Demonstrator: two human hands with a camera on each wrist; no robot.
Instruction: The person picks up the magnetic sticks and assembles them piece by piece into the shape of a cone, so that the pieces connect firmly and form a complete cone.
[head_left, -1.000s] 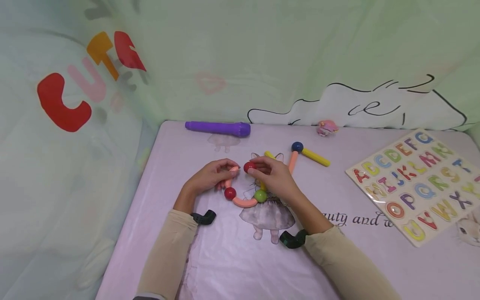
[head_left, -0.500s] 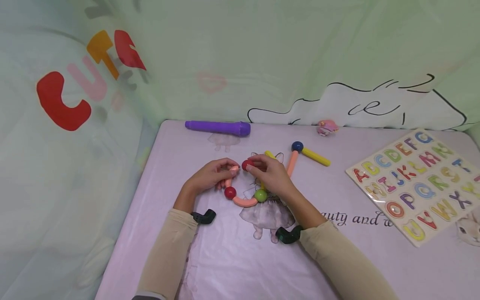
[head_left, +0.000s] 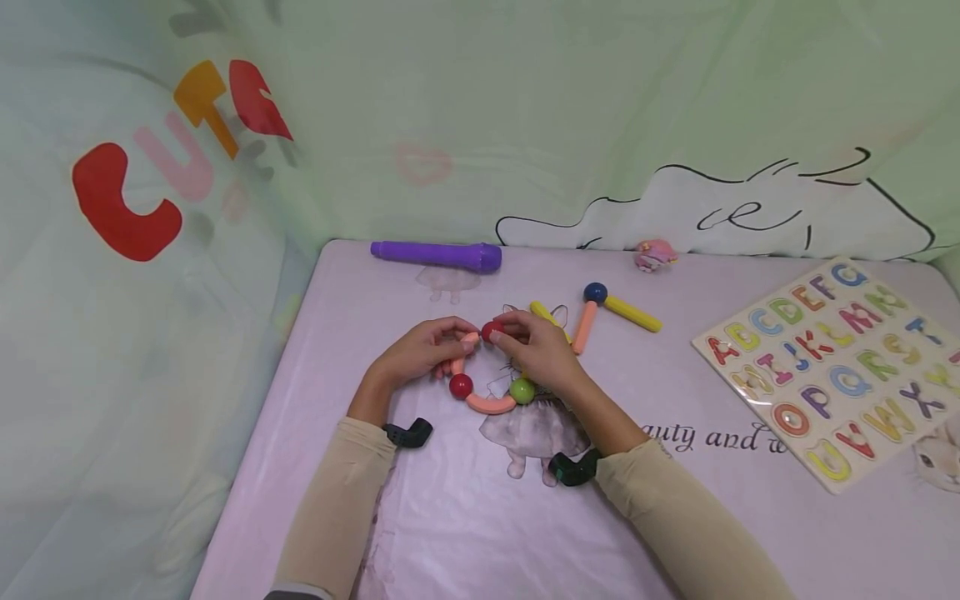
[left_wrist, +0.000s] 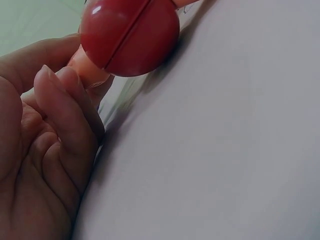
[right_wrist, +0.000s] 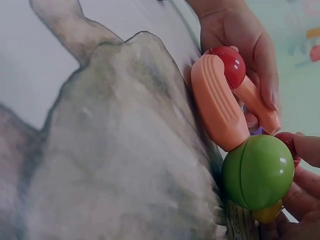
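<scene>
Currently, both hands are working just beyond the green ball [head_left: 522,391], their fingertips close together without meeting. To the green ball's left and beyond it, the left hand [head_left: 422,348] is pinching the far end of an upper orange stick [right_wrist: 257,107], whose near end is meeting the lower red ball [head_left: 461,386], left of the green ball. From that red ball, a curved orange stick [head_left: 491,404] is running across to touch the green ball. The right hand [head_left: 547,354] is pinching an upper red ball [head_left: 491,332] beyond the green ball and slightly left; whether it is touching the upper orange stick's tip, I cannot tell. A yellow piece [right_wrist: 267,212] is touching the green ball, partly hidden by the right hand.

Farther beyond the green ball and rightward, a blue ball [head_left: 596,293] is joining a straight orange stick [head_left: 585,327] and a yellow stick [head_left: 633,314]. A purple microphone [head_left: 437,256] is lying well beyond the green ball, leftward; an alphabet board [head_left: 834,372] is lying well to its right.
</scene>
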